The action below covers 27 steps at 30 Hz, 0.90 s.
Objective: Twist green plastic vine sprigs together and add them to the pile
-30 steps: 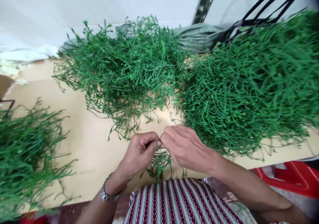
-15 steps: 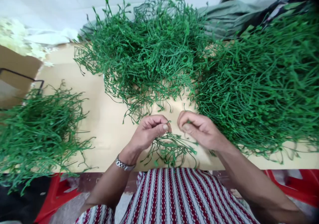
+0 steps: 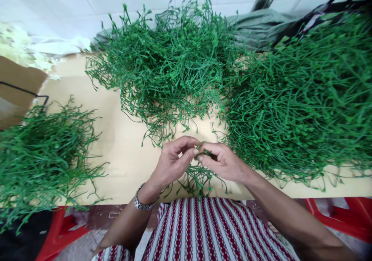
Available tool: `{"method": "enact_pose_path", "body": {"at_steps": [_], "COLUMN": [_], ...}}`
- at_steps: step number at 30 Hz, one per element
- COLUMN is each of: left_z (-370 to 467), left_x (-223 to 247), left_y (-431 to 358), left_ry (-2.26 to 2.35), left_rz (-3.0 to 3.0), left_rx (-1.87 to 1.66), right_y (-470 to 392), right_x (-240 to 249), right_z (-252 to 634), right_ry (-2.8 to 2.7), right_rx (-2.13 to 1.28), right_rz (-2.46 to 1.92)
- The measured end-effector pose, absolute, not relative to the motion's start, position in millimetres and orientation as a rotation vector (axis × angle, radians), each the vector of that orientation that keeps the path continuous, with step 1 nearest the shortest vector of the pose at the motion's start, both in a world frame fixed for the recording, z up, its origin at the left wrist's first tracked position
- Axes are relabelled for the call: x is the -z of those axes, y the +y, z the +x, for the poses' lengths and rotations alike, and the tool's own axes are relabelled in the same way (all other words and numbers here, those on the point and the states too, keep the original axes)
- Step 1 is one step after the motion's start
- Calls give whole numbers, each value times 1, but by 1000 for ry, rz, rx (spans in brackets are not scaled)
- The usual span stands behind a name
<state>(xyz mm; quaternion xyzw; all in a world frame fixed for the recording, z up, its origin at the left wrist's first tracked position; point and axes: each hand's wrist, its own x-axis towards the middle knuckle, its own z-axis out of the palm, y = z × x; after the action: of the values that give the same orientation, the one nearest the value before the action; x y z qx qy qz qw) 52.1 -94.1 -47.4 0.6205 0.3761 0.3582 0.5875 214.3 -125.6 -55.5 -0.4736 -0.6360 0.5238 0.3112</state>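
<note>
My left hand [image 3: 174, 160] and my right hand [image 3: 225, 162] meet over the near part of the table, fingertips touching. Between them is a thin green stem [image 3: 208, 153], pinched by thumb and forefinger on both sides; much of it is hidden by the fingers. Just below my hands lies a small loose bunch of green stems [image 3: 200, 181], close to the table's front edge. Beyond my hands spreads a tangled heap of thin green stems [image 3: 180, 55] with small branched tips. A larger heap of the same stems [image 3: 305, 102] reaches toward my right forearm.
Another pile of stems [image 3: 49, 148] hangs over the front edge at left. Behind it are a brown cardboard piece [image 3: 20, 75] and pale flowers [image 3: 14, 46]. Grey-green cloth [image 3: 255, 28] lies along the wall. Red stools [image 3: 64, 234] stand under the tan-covered table [image 3: 122, 137].
My right hand has moved left to meet my left hand, closing the gap between them. The green stem now shows between both hands' fingertips. The view has shifted slightly.
</note>
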Motion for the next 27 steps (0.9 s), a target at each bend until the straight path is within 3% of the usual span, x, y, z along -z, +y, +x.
{"method": "enact_pose_path", "body": {"at_steps": [10, 20, 27], "left_z": [42, 44, 44], "left_x": [44, 36, 30], "left_y": [-93, -102, -101], "left_ry": [831, 778, 593], "left_rz": [1769, 2451, 2563], "left_rx": [-621, -399, -335], "right_y": [-133, -135, -137], "right_x": [59, 61, 53], "right_z": [216, 216, 225], "right_ry": [-1766, -2223, -2345], "right_rx": [-1219, -682, -805], "right_rz": [-1225, -1230, -1117]}}
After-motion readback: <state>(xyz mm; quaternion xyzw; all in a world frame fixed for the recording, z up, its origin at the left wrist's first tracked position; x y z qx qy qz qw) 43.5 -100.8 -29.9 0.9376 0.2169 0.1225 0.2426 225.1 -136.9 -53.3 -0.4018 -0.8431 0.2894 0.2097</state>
